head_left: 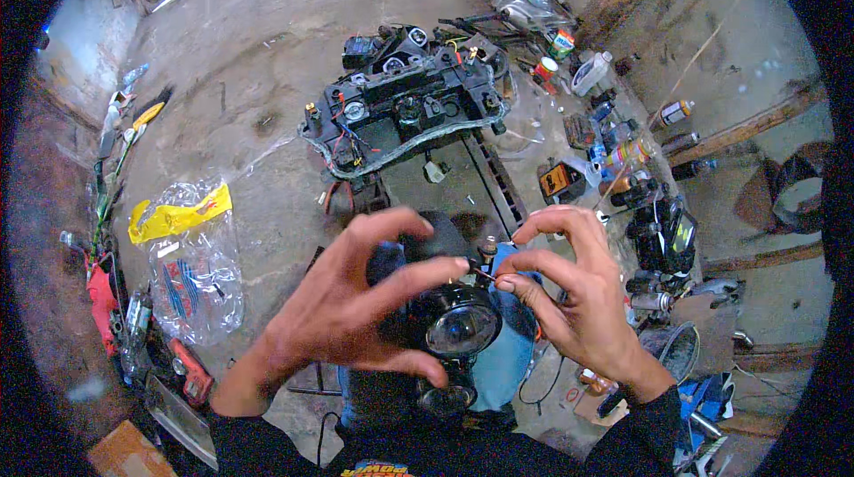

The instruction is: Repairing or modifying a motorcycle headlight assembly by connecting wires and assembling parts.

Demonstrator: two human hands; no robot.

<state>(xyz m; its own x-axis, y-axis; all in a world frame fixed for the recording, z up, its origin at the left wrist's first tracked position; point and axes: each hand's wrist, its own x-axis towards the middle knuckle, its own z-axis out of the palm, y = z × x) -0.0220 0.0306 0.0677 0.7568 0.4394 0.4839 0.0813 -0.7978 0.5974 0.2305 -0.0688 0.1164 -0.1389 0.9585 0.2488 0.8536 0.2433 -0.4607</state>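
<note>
On your left, a clear plastic bag with a yellow header [197, 295] lies on the floor [222, 41]. Your left hand [342, 304] comes next, its fingers spread in a wide arch, the index tip close to the thin dark piece [481, 272]; whether it touches, you cannot tell from here. Ahead on the floor sits the black housing [405, 112] with its loose wires. The round lens unit [463, 331] is at your lap, between your hands. At the right, your right hand [583, 292] pinches the thin piece between thumb and index, just above the lens rim. You seem to be at a fine fitting or loosening step on this unit; the next move likely calls for a steadied lens and a light, exact pinch.
</note>
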